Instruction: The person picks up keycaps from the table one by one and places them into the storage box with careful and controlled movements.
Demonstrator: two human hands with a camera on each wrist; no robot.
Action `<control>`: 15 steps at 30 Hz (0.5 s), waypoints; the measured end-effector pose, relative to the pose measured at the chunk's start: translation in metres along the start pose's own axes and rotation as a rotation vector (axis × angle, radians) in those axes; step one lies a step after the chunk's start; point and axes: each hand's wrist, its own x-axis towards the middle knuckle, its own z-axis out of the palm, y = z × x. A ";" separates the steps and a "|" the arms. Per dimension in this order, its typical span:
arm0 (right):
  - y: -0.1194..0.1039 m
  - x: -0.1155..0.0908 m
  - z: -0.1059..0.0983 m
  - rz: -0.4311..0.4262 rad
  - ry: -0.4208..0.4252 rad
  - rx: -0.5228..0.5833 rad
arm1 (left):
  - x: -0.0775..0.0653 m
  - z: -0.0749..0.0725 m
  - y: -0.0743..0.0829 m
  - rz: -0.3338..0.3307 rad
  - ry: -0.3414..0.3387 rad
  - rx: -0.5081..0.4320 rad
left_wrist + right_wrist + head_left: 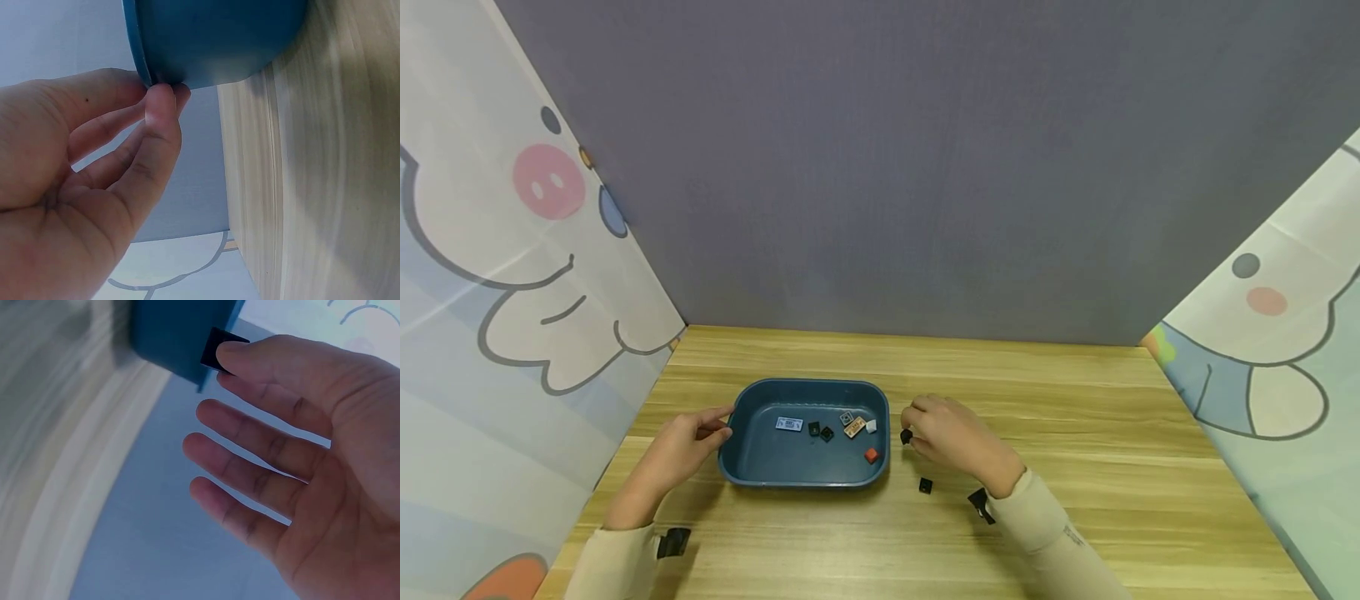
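Note:
Between thumb and forefinger, my right hand (947, 429) pinches a black keycap (215, 351), just beyond the right wall of a blue plastic basin (805, 484). The other fingers of that hand are spread apart. At the opposite side, my left hand (685, 446) grips the basin's rim with thumb and fingertips. Inside the basin lie a long pale blue keycap (789, 424), two black keycaps, a tan one (854, 427), a white one (871, 426), a small grey one (846, 418) and a red one (871, 455). Another black keycap (926, 485) rests on the table, below the right hand.
The wood-grain table (820, 542) carries the basin left of its middle. A grey panel (880, 183) rises along the back edge. Cartoon-printed sheets (467, 275) stand at the left and right sides. Black straps (673, 542) sit at both wrists.

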 end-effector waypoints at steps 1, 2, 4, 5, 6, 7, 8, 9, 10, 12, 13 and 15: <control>-0.001 0.002 -0.001 0.000 0.001 -0.001 | 0.000 0.000 0.000 0.000 0.003 0.002; -0.002 0.005 -0.002 -0.001 0.003 -0.004 | 0.000 0.000 0.000 0.001 0.005 0.004; -0.005 0.009 -0.005 -0.002 0.002 -0.002 | 0.000 0.000 0.000 0.001 0.008 0.006; -0.006 0.011 -0.006 -0.004 0.002 -0.001 | 0.000 0.001 -0.001 0.001 0.009 0.005; -0.008 0.013 -0.007 -0.006 0.001 -0.001 | 0.000 0.001 -0.001 0.001 0.009 0.006; -0.009 0.016 -0.008 -0.009 0.001 0.002 | 0.000 0.001 -0.001 0.001 0.009 0.006; -0.010 0.017 -0.009 -0.011 -0.002 0.005 | 0.000 0.001 -0.001 0.001 0.008 0.006; -0.011 0.019 -0.010 -0.013 -0.006 0.009 | 0.000 0.001 -0.001 0.000 0.007 0.007; -0.012 0.021 -0.010 -0.015 -0.008 0.011 | 0.000 0.001 -0.001 -0.001 0.005 0.007; -0.014 0.023 -0.011 -0.021 -0.013 0.013 | 0.000 0.001 -0.002 -0.001 -0.001 0.009; -0.015 0.024 -0.012 -0.023 -0.014 0.016 | 0.000 0.001 -0.002 -0.003 -0.003 0.009; -0.016 0.027 -0.012 -0.028 -0.012 0.016 | 0.001 0.000 -0.002 -0.004 -0.007 0.011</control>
